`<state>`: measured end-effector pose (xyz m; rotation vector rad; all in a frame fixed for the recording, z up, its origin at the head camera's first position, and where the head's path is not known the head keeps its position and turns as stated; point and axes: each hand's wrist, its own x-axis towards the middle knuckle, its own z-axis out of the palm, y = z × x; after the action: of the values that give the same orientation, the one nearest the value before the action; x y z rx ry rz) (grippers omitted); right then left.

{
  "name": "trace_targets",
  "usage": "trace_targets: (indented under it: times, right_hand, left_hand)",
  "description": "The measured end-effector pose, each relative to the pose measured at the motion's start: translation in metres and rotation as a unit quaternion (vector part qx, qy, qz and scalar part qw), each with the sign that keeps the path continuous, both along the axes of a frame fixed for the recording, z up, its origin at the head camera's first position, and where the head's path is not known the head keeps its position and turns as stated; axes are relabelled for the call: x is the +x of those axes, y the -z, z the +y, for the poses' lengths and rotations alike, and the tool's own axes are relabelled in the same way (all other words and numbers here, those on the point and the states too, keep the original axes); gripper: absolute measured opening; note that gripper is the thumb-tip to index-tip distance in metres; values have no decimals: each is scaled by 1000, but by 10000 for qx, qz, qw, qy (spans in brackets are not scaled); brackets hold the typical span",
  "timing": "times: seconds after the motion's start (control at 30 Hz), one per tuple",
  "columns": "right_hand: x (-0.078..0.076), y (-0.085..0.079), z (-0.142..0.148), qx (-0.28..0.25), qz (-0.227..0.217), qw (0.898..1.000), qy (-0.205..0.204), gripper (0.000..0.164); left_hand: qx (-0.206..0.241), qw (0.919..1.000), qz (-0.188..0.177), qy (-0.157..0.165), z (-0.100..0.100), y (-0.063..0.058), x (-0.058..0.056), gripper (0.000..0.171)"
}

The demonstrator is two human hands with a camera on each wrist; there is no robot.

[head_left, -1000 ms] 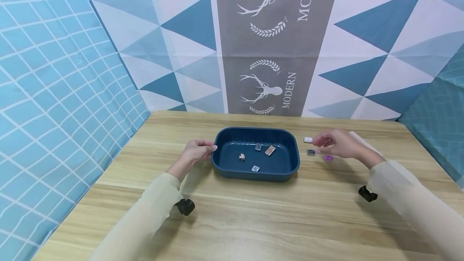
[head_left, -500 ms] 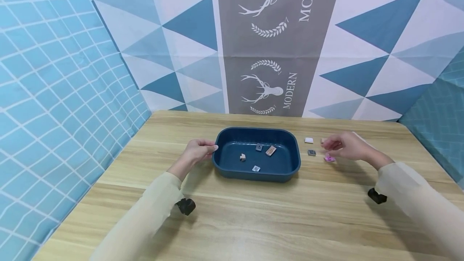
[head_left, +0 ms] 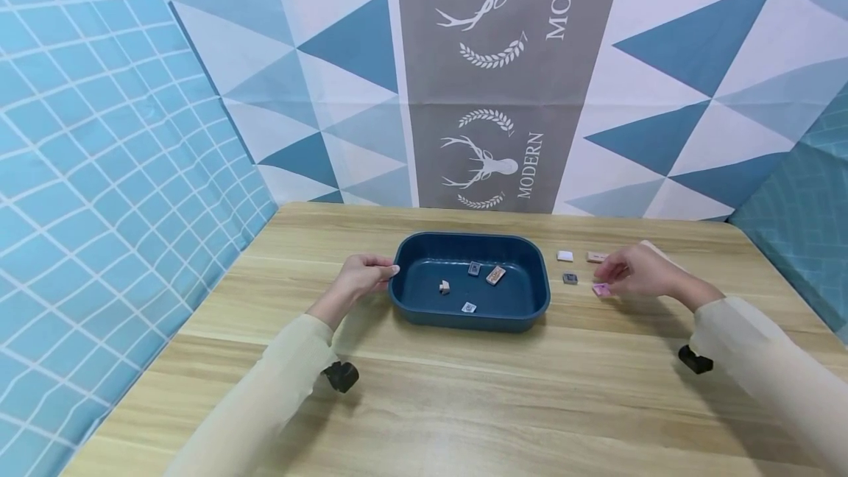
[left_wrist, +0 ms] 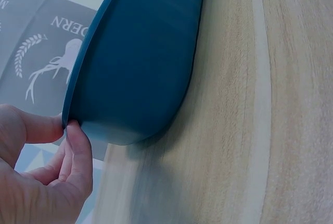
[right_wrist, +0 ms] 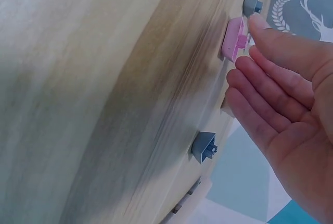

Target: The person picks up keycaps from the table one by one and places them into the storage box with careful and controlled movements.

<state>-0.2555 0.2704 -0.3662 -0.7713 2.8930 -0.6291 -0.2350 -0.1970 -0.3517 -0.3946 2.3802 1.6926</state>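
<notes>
My left hand (head_left: 361,275) pinches the left rim of a dark blue rectangular tray (head_left: 470,319) between thumb and fingers; the grip also shows in the left wrist view. Several small keycaps lie inside the tray, among them a brown one (head_left: 495,275) and a light grey one (head_left: 469,308). My right hand (head_left: 637,271) is low over the table, thumb and fingertips beside a pink keycap (right_wrist: 234,39). This keycap lies with its stem showing, and I see no firm pinch on it. A dark grey keycap (head_left: 570,279) lies left of it.
Right of the tray lie a white keycap (head_left: 564,256) and a tan keycap (head_left: 596,257). Another grey keycap (right_wrist: 204,147) and a long pale bar (head_left: 656,249) are near the right hand. A patterned cloth (head_left: 371,131) stands behind the wooden table (head_left: 464,403).
My right hand has moved right, from beside the white and dark grey keycaps to the pink one, uncovering the tan keycap. The left hand stays at the tray rim.
</notes>
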Motion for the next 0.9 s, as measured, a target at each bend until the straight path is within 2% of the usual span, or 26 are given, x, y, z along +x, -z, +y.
trace_targets:
  times: [0.17, 0.57, 0.9]
  right_hand:
    - [0, -1, 1, -50, -139, 9998, -121, 22]
    - [-2, -1, 0, 158, 39, 9993, -351, 14]
    - [-4, 1, 0, 267, 42, 9991, -313, 13]
  left_hand:
    - [-16, 10000, 10, 2, 0, -1, 1, 30]
    - [36, 10000, 46, 13, -1, 0, 1, 31]
    - [-11, 10000, 28, -26, -1, 0, 1, 30]
